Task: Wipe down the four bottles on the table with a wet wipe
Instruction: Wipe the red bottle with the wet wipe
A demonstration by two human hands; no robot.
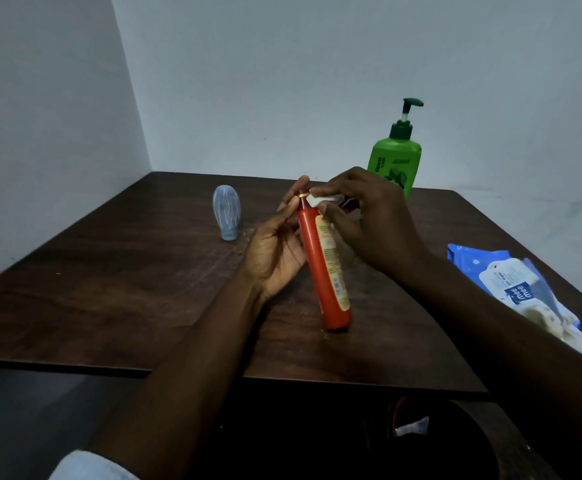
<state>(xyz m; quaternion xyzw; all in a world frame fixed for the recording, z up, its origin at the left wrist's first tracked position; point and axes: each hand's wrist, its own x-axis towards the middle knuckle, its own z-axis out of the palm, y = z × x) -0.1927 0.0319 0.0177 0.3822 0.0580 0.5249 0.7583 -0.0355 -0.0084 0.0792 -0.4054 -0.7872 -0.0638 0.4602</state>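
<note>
A tall red bottle with a cream label stands tilted on the dark wooden table, its base on the tabletop. My left hand holds its upper part, with fingertips at the cap. My right hand pinches a white wet wipe against the bottle's neck. A green pump bottle stands upright behind my right hand. A small pale blue bottle stands upside down at the left. A fourth bottle is not in view.
A blue wet-wipe pack lies at the table's right edge. White walls close the table in at the back and left. A dark bin with a scrap of white paper sits below the table's front edge.
</note>
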